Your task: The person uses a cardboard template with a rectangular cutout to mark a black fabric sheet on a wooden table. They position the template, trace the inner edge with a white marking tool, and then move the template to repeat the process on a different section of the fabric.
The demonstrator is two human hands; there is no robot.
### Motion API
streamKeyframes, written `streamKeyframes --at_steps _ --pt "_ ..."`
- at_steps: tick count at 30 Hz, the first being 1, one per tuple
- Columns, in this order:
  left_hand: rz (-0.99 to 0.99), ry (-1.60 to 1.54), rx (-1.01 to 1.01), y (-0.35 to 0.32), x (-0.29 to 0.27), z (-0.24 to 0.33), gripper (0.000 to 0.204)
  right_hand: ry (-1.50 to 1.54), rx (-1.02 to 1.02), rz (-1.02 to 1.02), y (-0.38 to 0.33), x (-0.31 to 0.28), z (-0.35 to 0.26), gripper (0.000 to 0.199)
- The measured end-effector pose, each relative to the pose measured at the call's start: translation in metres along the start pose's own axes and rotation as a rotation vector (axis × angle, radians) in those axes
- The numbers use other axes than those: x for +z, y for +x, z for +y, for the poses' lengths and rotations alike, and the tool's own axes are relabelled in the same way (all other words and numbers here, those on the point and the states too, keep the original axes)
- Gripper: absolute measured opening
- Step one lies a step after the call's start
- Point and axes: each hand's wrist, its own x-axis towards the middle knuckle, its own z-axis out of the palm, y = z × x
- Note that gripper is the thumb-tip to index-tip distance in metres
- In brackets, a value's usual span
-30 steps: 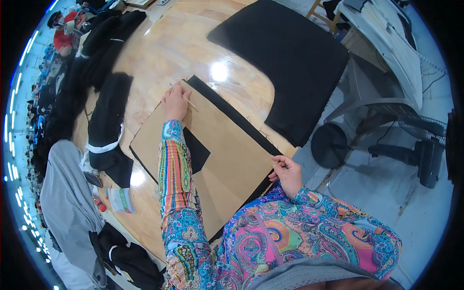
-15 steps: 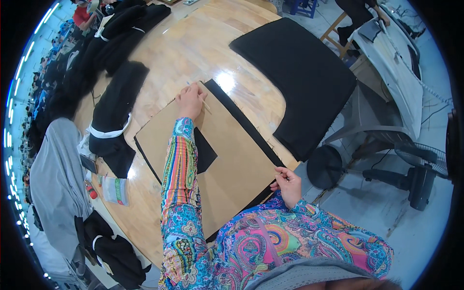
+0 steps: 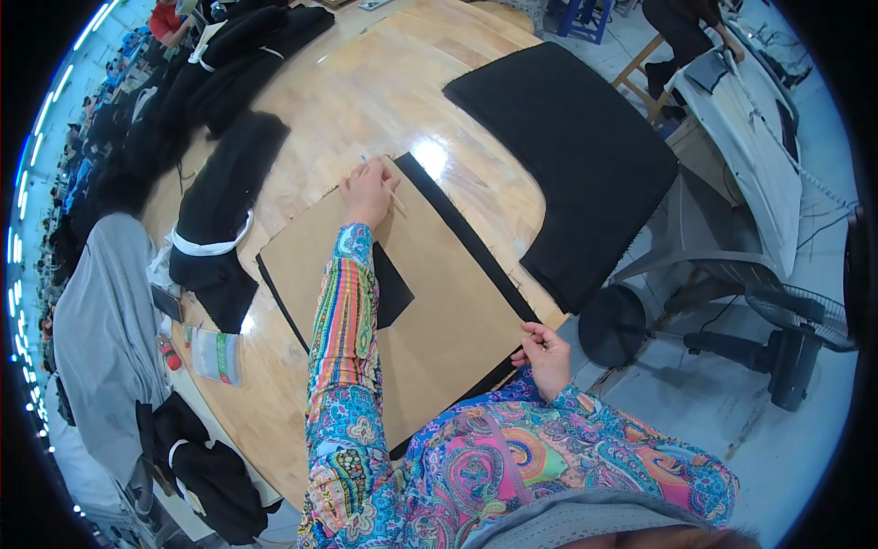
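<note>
A brown cardboard pattern (image 3: 430,293) lies on a piece of black fabric (image 3: 466,240) on the wooden table (image 3: 366,101). My left hand (image 3: 368,190) rests on the far corner of the cardboard, holding a thin stick-like marker (image 3: 391,194). My right hand (image 3: 546,357) pinches the near right corner of the cardboard and fabric at the table's edge. A black patch shows through a cut-out (image 3: 391,291) in the cardboard beside my left sleeve.
A large black fabric panel (image 3: 576,146) lies at the table's far right. Dark garments (image 3: 219,201) are piled at the left, with a grey cloth (image 3: 105,302) and a small packet (image 3: 218,355). A fan (image 3: 796,339) stands on the floor at right.
The view shifted slightly; my left hand stays at the far corner of the cardboard and my right hand keeps its hold on the near corner.
</note>
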Motion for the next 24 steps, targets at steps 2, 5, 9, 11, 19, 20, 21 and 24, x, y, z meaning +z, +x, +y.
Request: streamKeyframes --at_steps 2,5,9,11,19,20,21,24 --pt "0.024 0.009 0.002 -0.001 0.001 -0.001 0.021 0.006 -0.001 -0.004 0.000 0.000 0.000 0.024" --pt "0.028 0.000 0.008 0.000 0.005 -0.002 0.021 -0.012 0.003 -0.007 0.000 -0.001 0.000 0.026" --pt "0.000 -0.018 -0.010 0.002 0.003 -0.001 0.021 -0.223 -0.080 -0.030 0.003 -0.004 -0.004 0.018" --pt "0.000 -0.018 -0.008 0.002 0.004 0.000 0.021 -0.644 -0.301 -0.078 0.007 -0.014 -0.007 0.015" --pt "0.134 0.018 0.043 0.001 0.014 -0.009 0.021 -0.862 -1.101 -0.299 0.037 0.055 -0.079 0.028" --pt "0.141 0.029 0.045 0.001 0.014 -0.009 0.021 -0.846 -1.186 -0.359 0.048 0.074 -0.082 0.033" --pt "0.101 0.021 0.027 0.002 0.012 -0.007 0.022 -0.909 -1.193 -0.413 0.060 0.091 -0.084 0.037" --pt "0.020 0.005 -0.006 0.005 0.007 0.004 0.025 -1.213 -1.176 -0.567 0.100 0.124 -0.085 0.039"
